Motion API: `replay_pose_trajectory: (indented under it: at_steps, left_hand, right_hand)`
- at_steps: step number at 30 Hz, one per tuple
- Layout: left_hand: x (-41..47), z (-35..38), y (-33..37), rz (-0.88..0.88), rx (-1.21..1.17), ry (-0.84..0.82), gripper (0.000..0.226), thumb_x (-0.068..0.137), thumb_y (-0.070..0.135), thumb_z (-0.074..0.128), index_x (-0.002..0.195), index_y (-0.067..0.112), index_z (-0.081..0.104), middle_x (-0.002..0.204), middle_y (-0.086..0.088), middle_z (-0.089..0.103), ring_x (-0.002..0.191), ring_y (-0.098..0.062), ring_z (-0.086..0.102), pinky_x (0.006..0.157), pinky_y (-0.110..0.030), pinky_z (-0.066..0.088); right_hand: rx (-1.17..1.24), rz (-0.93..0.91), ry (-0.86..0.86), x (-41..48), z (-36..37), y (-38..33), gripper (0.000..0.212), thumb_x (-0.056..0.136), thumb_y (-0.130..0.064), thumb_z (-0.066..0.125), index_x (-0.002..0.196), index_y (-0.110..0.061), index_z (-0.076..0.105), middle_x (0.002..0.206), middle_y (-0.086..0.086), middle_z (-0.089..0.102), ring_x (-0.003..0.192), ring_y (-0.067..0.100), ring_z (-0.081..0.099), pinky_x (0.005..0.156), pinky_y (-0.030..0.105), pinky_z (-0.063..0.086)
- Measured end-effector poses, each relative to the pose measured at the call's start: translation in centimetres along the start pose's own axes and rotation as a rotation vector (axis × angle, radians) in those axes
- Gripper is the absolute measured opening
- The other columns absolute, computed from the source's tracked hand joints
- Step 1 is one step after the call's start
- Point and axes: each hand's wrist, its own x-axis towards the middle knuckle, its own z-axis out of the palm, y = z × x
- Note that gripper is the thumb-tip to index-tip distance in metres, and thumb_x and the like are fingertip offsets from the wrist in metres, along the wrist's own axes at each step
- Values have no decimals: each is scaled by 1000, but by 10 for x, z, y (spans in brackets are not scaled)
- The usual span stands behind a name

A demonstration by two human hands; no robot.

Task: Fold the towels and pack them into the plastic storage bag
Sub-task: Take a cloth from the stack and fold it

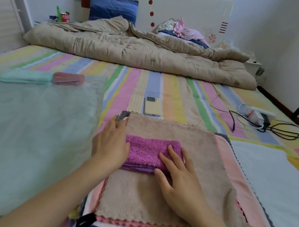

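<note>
A folded purple towel (pixel 146 152) lies on top of a stack of unfolded towels, the topmost one beige (pixel 154 196), with pink ones (pixel 232 175) beneath. My left hand (pixel 110 146) rests against the purple towel's left end. My right hand (pixel 178 177) lies flat on its right part, fingers straight, thumb at the front edge. To the left a clear plastic storage bag (pixel 26 134) is spread on the bed. Inside it, at the far end, sit a folded mint towel (pixel 25 76) and a folded red towel (pixel 69 78).
A yellow phone (pixel 152 106) lies just beyond the towel stack. A power strip with cables (pixel 257 116) is at the right. A beige quilt (pixel 134 51), a blue pillow (pixel 112 9) and a pile of clothes (pixel 183 31) fill the head of the striped bed.
</note>
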Motion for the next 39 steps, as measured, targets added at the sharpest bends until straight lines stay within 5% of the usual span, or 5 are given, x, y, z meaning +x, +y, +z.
replay_pose_trajectory:
  at_steps: [14,20,24,31,39]
  left_hand:
    - [-20,45,12,435,139,-229,70,92,45,0,155,15,-1,162,-1,-5,149,-12,-9,121,-41,-7]
    - [-6,11,7,-162,-1536,-254,43,105,33,30,119,19,68,115,-7,70,106,-14,66,87,-25,53]
    - [15,15,-30,-441,-1928,-409,68,96,64,21,148,22,34,141,-2,54,127,-23,53,104,-41,42]
    - [7,-1,-37,-353,-1095,-69,36,91,51,56,109,21,61,108,7,65,100,-6,61,83,-24,47]
    - [13,-4,-51,-299,-591,-463,52,74,58,73,94,10,67,84,-4,68,81,-23,69,77,-39,58]
  right_hand:
    - [875,360,286,23,-3,-24,62,82,-26,73,134,-28,41,101,-14,62,80,-2,65,81,30,56]
    - [431,59,341,32,11,-63,42,88,-51,55,126,-33,53,116,-19,59,102,6,56,85,30,49]
    - [157,-123,350,34,25,-79,34,101,-38,36,111,-26,66,107,-9,67,94,10,43,76,30,39]
    - [-110,-151,246,42,23,-70,49,100,-40,25,100,-28,73,102,-15,69,89,16,42,71,32,37]
    - [575,412,40,67,16,-53,37,85,-41,69,108,-19,53,105,-4,62,89,10,63,83,36,54]
